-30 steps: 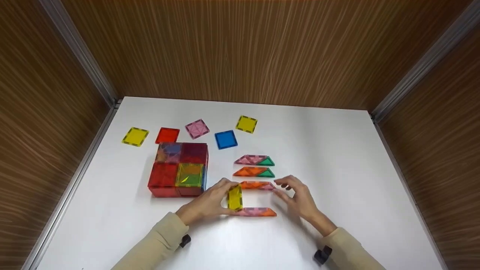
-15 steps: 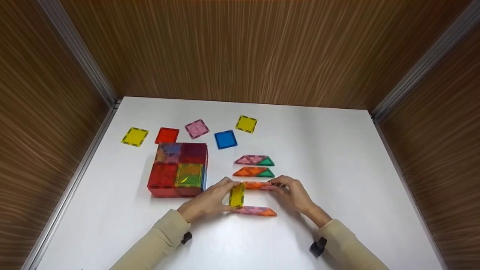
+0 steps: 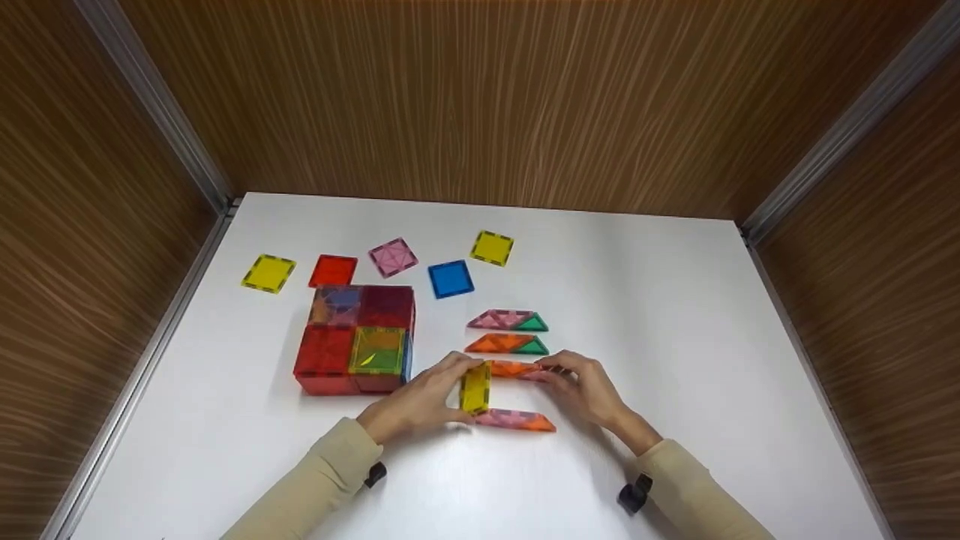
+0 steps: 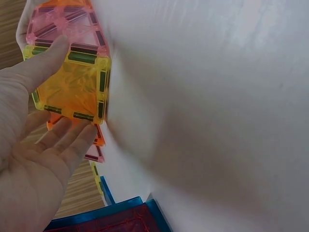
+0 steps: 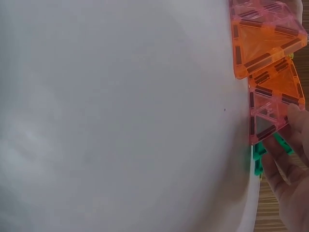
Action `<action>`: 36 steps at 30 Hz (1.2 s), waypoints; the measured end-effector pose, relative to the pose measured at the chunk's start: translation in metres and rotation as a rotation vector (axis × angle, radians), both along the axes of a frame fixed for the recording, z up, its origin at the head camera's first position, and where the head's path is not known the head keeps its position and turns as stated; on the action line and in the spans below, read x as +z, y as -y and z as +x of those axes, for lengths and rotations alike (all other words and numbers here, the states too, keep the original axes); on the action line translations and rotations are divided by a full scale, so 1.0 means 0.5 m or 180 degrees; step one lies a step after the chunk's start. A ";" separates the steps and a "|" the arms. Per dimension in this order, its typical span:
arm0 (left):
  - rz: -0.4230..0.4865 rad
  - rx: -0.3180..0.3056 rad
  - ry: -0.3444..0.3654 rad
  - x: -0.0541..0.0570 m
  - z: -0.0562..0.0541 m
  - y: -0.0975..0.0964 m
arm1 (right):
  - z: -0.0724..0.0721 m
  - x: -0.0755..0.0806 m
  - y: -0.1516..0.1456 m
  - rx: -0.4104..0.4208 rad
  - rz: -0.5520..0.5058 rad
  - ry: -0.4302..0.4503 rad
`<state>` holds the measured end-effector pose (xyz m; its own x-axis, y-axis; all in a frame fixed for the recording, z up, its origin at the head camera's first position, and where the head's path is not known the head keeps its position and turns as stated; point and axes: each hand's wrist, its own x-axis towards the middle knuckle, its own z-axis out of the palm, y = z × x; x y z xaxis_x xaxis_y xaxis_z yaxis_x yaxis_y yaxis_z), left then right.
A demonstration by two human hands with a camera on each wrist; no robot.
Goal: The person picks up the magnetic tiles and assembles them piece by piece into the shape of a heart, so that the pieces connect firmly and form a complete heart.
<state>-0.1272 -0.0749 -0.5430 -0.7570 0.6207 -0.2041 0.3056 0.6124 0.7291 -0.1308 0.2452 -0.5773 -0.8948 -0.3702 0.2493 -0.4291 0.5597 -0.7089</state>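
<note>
My left hand (image 3: 416, 401) holds a yellow square magnetic tile (image 3: 475, 388) on edge, thumb at its near side and fingertips at its far side. The tile spans the left ends of two upright strips: an orange-and-pink strip (image 3: 511, 370) behind and a pink-and-orange strip (image 3: 514, 420) in front. My right hand (image 3: 589, 391) pinches the back strip's pink right end. In the left wrist view, the thumb overlaps the join between the yellow tile (image 4: 70, 89) and the pink tile (image 4: 63, 24). The right wrist view has fingertips at the pink triangle tile (image 5: 264, 113).
Farther back stand an orange-and-green strip (image 3: 508, 344) and a pink-and-green strip (image 3: 508, 321). A box of mostly red tiles (image 3: 326, 352) is left of the left hand. Behind it lie loose square tiles, among them a blue tile (image 3: 451, 279) and a pink tile (image 3: 393, 257).
My right hand has moved left and taken hold of the orange-and-pink strip's right end. My left hand has shifted the yellow tile slightly right and back, against the strips' left ends.
</note>
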 end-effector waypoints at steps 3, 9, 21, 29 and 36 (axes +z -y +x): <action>0.0008 0.0046 0.0057 0.001 -0.004 -0.002 | -0.006 0.002 0.003 0.0023 -0.0034 0.0068; -0.0065 0.0055 0.0098 0.003 -0.009 -0.007 | -0.027 0.015 -0.015 0.0023 -0.0086 0.0070; -0.0077 0.0107 0.0233 -0.002 -0.009 -0.001 | -0.221 0.071 -0.019 -0.0136 0.0277 0.0028; -0.0085 0.0006 0.0106 -0.002 -0.009 0.003 | -0.333 0.073 0.030 -0.0056 0.1211 0.0315; -0.0091 0.0002 0.0216 -0.003 -0.009 -0.003 | -0.370 0.070 0.064 0.0072 0.1784 0.0504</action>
<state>-0.1315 -0.0734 -0.5445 -0.7412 0.6134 -0.2725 0.2557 0.6334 0.7303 -0.3159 0.2130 -0.5421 -0.8956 -0.4266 -0.1265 -0.3583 0.8599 -0.3636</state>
